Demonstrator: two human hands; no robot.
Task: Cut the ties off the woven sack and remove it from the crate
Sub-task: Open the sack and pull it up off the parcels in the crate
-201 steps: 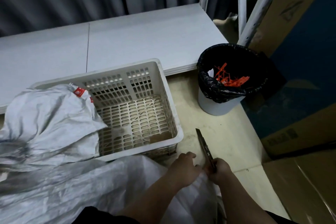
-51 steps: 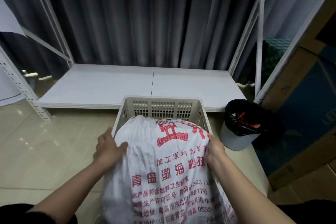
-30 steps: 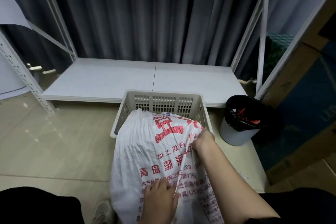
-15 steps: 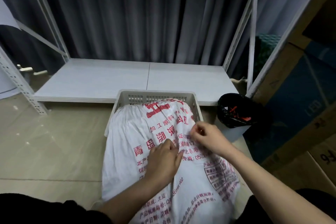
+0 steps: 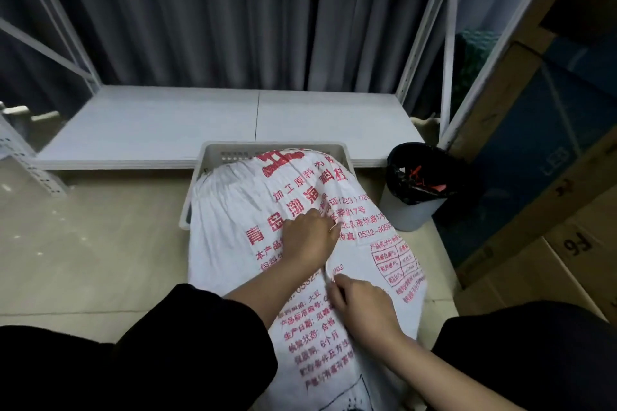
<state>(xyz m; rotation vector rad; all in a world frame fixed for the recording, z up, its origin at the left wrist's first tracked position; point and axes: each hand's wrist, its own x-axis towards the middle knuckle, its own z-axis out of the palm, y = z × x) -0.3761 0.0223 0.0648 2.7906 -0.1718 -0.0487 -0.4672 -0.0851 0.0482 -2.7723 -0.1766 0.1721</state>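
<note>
Dark curtains (image 5: 217,10) hang behind a low white shelf board (image 5: 200,123), and the crate (image 5: 213,152) sits on the tiled floor just in front of that board. Your woven sack (image 5: 233,210), white with red print, has its far end in the crate and spills over the crate's near rim toward you. Your left hand (image 5: 309,237) rests on the sack just nearer than the crate, fingers curled onto a fold. Your right hand (image 5: 362,307), nearer still, pinches a ridge of fabric. Right of the crate stands a bin (image 5: 410,213) lined in black.
</note>
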